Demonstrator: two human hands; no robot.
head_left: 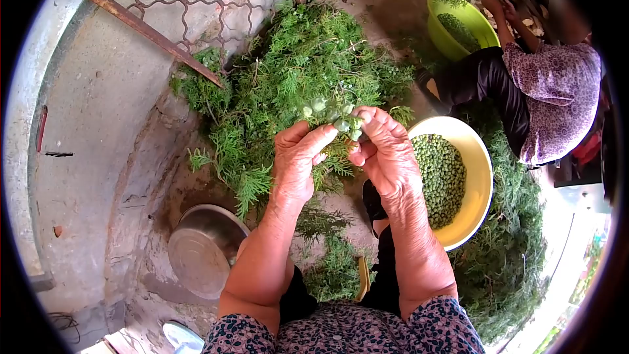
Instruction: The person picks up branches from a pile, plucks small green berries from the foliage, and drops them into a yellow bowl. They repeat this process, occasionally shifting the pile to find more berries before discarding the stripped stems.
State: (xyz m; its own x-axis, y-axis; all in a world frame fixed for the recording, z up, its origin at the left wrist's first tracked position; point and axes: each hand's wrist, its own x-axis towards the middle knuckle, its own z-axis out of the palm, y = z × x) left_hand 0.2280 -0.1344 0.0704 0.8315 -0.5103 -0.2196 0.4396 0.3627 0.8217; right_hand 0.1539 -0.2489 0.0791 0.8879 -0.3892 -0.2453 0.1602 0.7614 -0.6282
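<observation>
Between my two hands is a small green sprig (335,115) bearing pale green cones. My left hand (298,157) pinches it from the left with thumb and fingertips. From the right, my right hand (386,151) has its thumb and forefinger closed at the cones. Behind and below the sprig lies a big heap of leafy evergreen branches (295,59). Close to my right forearm stands a yellow basin (481,170), with many round green cones (439,180) inside.
A metal pot (203,249) leans at the left by the concrete wall (92,124). A rusty metal grille (190,0) stands behind the heap. At right, a person in a patterned shirt (557,98) sits by a lime-green basin (485,26). More cut branches (504,262) lie at the lower right.
</observation>
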